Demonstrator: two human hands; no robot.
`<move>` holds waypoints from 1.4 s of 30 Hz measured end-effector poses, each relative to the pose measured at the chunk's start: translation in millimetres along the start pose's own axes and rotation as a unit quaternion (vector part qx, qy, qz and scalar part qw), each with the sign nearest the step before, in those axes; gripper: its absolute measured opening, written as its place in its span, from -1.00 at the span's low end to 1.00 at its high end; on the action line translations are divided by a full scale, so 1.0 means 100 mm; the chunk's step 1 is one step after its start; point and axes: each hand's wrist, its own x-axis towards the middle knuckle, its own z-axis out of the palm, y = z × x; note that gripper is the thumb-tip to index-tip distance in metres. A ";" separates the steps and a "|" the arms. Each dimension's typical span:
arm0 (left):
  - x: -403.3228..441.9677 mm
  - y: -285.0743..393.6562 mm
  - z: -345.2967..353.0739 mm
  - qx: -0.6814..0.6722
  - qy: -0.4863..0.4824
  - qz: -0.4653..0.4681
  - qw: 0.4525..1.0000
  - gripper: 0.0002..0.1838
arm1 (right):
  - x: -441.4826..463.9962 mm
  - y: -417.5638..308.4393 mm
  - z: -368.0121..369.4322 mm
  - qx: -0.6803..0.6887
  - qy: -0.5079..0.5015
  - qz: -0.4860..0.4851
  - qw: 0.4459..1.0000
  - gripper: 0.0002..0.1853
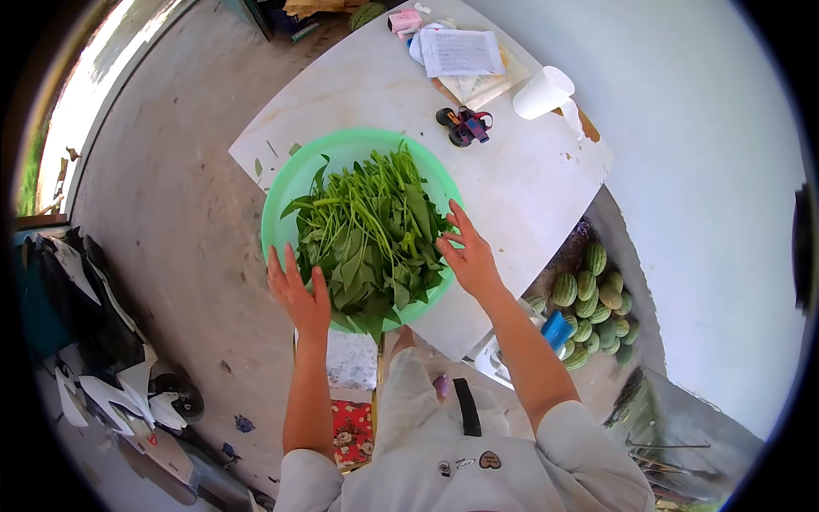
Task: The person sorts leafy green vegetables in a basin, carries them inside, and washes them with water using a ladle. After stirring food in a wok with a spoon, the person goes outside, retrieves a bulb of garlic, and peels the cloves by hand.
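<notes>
A light green plastic basin (345,147) sits on the white table, near its front left edge. Leafy green vegetables (368,235) with long stems are heaped inside it, stems mostly toward the far side and leaves toward me. At the basin's near left rim is my left hand (302,294), its fingers spread and holding nothing. My right hand (469,254) is over the right rim, fingers apart, with the fingertips close to the leaves. Whether those fingertips touch the leaves or the rim, I cannot tell.
Farther back on the white table (333,98) are a colourful toy-like object (465,126), printed papers (463,53), a pink box (404,21) and a white paper roll (543,92). Several watermelons (589,299) lie on the floor at right. A motorbike (128,392) stands at left.
</notes>
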 end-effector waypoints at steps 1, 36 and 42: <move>-0.08 -0.26 0.07 0.012 0.045 -0.068 0.997 -0.40 | 0.00 0.10 0.01 -0.068 0.066 -0.001 0.995 -0.47; -6.48 1.38 -2.25 -0.685 0.283 -0.421 0.523 -0.54 | -4.44 -1.10 -0.43 0.075 -0.399 0.005 0.914 -0.80; -7.52 1.36 -2.76 -0.676 0.385 -0.392 0.492 -0.53 | -5.38 -1.52 0.19 0.122 -0.511 -0.012 0.850 -0.87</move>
